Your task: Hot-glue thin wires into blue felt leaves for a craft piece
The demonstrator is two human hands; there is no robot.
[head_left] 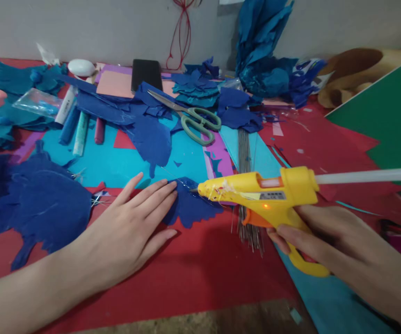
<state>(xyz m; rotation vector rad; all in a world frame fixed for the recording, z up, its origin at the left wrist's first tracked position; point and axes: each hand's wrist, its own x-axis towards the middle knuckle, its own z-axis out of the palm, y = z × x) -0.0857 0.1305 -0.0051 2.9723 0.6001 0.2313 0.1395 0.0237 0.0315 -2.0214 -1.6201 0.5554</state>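
Note:
My right hand [328, 241] is closed around the handle of a yellow glue gun [256, 190] with a white glue stick [367, 176] out of its back. The gun's nozzle points left at a small dark blue cut paper piece [195, 208] lying on the red sheet [200, 264]. My left hand [134, 222] lies flat with fingers stretched out, its fingertips pressing the left edge of that blue piece. A thin wire seems to lie at the nozzle tip.
A bundle of thin wires [247, 185] lies under the gun. Green-handled scissors [193, 118], several markers [78, 125], a black phone [146, 74], blue paper scraps [36, 199] and a blue paper bunch [263, 51] crowd the table. Green card [391, 111] sits right.

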